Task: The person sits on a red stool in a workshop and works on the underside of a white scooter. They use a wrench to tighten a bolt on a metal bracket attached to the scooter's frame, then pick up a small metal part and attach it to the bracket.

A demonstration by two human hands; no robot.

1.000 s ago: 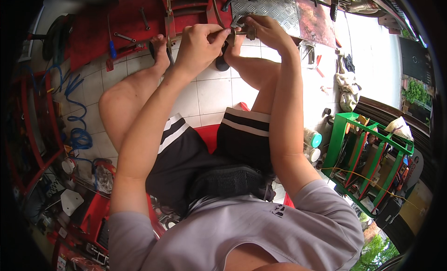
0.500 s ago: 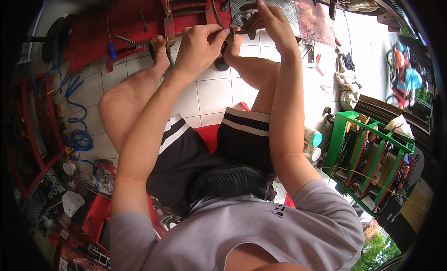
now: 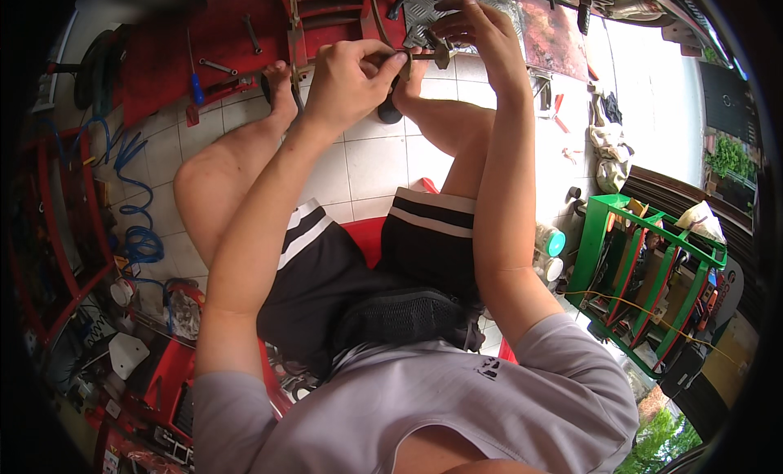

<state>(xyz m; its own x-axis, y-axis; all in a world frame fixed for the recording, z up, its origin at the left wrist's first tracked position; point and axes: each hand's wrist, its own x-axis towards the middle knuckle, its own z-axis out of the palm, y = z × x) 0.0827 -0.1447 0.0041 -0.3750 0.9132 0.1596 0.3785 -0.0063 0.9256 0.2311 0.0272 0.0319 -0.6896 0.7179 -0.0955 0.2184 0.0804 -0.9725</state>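
Observation:
My left hand point(image 3: 349, 87) reaches up past the top middle, thumb and fingers pinching a small dark metal part with a short rod point(image 3: 425, 57). To the right the rod runs into a flat, wider end point(image 3: 442, 54). Just above and right of that end is my right hand point(image 3: 493, 48), its fingers apart and pointing left. Its fingertips are near the rod's end; whether one touches it is unclear. A curved metal strip point(image 3: 377, 16) comes down close behind my left fingers. The part's exact kind is too small to make out.
Ahead is a red work platform point(image 3: 163, 54) with wrenches point(image 3: 218, 67) and a blue-handled screwdriver point(image 3: 196, 89). A coiled blue hose point(image 3: 143, 244) lies on the left. To the right stand a green rack point(image 3: 599, 229) full of items and jars point(image 3: 553, 244). My bare feet point(image 3: 280, 87) flank the work area.
My right hand has shifted slightly right, and more of the rod's end shows. My left hand keeps its pinch almost in place. A red and blue shape outside at the right has gone from view.

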